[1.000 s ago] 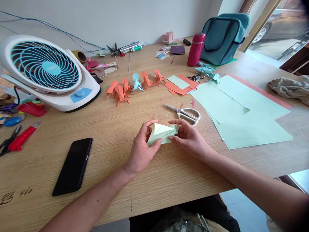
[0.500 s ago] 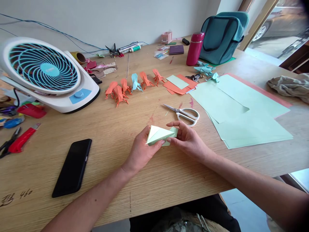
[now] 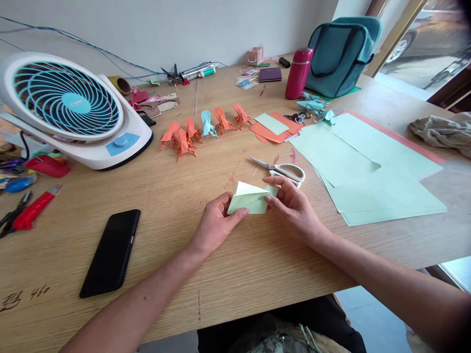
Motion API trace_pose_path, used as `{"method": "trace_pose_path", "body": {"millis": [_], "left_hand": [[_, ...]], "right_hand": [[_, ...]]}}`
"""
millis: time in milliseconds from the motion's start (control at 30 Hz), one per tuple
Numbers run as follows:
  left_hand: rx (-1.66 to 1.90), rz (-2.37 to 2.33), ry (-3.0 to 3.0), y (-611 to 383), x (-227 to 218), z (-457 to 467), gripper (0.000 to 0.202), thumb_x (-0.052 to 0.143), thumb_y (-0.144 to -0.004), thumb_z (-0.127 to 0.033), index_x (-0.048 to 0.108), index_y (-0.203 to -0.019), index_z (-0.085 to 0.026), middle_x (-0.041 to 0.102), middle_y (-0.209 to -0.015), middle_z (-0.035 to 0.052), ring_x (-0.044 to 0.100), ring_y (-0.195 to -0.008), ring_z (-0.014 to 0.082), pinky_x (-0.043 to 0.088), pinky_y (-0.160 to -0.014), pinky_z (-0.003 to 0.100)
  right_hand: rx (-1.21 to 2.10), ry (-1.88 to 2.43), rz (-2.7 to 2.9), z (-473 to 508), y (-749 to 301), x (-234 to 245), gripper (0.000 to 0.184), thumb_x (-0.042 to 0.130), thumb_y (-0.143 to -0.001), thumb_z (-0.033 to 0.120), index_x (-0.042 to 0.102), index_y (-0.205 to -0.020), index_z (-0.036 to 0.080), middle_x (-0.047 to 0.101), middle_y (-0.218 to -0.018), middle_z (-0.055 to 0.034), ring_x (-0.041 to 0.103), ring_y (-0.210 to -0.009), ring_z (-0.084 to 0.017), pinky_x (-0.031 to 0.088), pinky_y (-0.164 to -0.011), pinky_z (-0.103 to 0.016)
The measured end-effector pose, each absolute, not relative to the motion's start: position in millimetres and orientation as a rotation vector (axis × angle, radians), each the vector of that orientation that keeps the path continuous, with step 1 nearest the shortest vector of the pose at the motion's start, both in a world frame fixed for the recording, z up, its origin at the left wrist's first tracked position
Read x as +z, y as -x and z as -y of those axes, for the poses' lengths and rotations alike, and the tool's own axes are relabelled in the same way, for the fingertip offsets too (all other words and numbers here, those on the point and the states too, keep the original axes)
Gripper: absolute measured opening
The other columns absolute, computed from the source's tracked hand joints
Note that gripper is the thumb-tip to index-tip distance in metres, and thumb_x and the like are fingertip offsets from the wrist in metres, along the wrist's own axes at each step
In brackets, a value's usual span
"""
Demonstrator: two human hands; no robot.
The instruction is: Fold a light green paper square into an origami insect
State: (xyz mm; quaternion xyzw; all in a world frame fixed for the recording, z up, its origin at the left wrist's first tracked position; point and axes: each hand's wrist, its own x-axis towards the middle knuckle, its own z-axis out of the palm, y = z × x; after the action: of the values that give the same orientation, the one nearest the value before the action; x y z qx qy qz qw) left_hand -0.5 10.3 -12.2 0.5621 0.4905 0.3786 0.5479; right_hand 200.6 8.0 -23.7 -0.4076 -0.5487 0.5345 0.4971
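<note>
A partly folded piece of pale green paper (image 3: 250,198) is held just above the wooden table (image 3: 176,196) near its front middle. My left hand (image 3: 215,223) pinches its left end, thumb on the near side. My right hand (image 3: 292,206) pinches the right end with fingertips pressed on a flap. White-handled scissors (image 3: 283,171) lie just beyond my right hand. Sheets of pale green paper (image 3: 368,169) are spread to the right.
Several orange folded figures (image 3: 184,135) and a blue one (image 3: 206,122) stand in a row behind. A black phone (image 3: 111,252) lies front left, a white fan (image 3: 73,110) back left, red cutters (image 3: 31,211) at far left, a red bottle (image 3: 299,73) and teal bag (image 3: 340,54) back right.
Both hands have turned and worked the green paper; it has shifted slightly right and farther from me, and its upper flap now stands more open than before.
</note>
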Motion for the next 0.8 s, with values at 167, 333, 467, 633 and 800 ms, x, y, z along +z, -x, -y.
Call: {"method": "trace_pose_path", "body": {"millis": [167,333,467,633,800], "left_hand": [[0.963,-1.168,-1.289,1.0,-17.5,-10.2,0.032,0.084,-0.075,-0.040,0.069,-0.091,-0.017,0.073,-0.089,0.0029,0.065,-0.082,0.0164,0.051,-0.076,0.027],[0.991,-1.145,-1.240,0.6,-18.0,-12.4,0.036,0.086,-0.073,-0.040,0.071,-0.096,-0.016,0.073,-0.088,0.0026,0.063,-0.076,0.0130,0.051,-0.072,0.024],[1.025,-1.122,-1.241,-0.4,-17.1,-12.5,0.033,0.086,-0.074,-0.037,0.072,-0.095,-0.016,0.073,-0.086,0.0017,0.063,-0.075,0.0115,0.051,-0.072,0.023],[1.006,-1.128,-1.222,-1.0,-16.3,-10.6,0.031,0.088,-0.072,-0.035,0.073,-0.093,-0.016,0.076,-0.086,0.0024,0.066,-0.073,0.0121,0.053,-0.072,0.024],[0.993,-1.123,-1.174,0.9,-15.6,-10.2,0.036,0.089,-0.071,-0.038,0.076,-0.098,-0.016,0.080,-0.094,0.0060,0.072,-0.080,0.0154,0.058,-0.080,0.028]], "right_hand": [[1.424,0.933,1.333,-8.9,-197.5,-30.1,0.061,0.078,-0.083,0.043,0.045,-0.131,0.026,0.060,-0.085,0.0017,0.059,-0.075,-0.016,0.049,-0.063,-0.031],[1.338,0.976,1.349,-10.6,-199.4,-30.3,0.052,0.075,-0.085,0.043,0.047,-0.125,0.026,0.056,-0.083,0.0023,0.056,-0.072,-0.015,0.046,-0.059,-0.030],[1.374,0.953,1.314,-11.4,-198.9,-31.0,0.062,0.078,-0.083,0.041,0.042,-0.132,0.027,0.056,-0.081,0.0031,0.056,-0.072,-0.015,0.046,-0.058,-0.030],[1.359,0.974,1.312,-10.1,-198.7,-32.4,0.062,0.078,-0.082,0.043,0.043,-0.132,0.028,0.058,-0.083,0.0018,0.058,-0.073,-0.017,0.050,-0.060,-0.032],[1.331,0.996,1.332,-11.4,-200.6,-28.4,0.061,0.078,-0.082,0.046,0.043,-0.129,0.028,0.061,-0.086,0.0008,0.061,-0.074,-0.017,0.052,-0.062,-0.032]]}}
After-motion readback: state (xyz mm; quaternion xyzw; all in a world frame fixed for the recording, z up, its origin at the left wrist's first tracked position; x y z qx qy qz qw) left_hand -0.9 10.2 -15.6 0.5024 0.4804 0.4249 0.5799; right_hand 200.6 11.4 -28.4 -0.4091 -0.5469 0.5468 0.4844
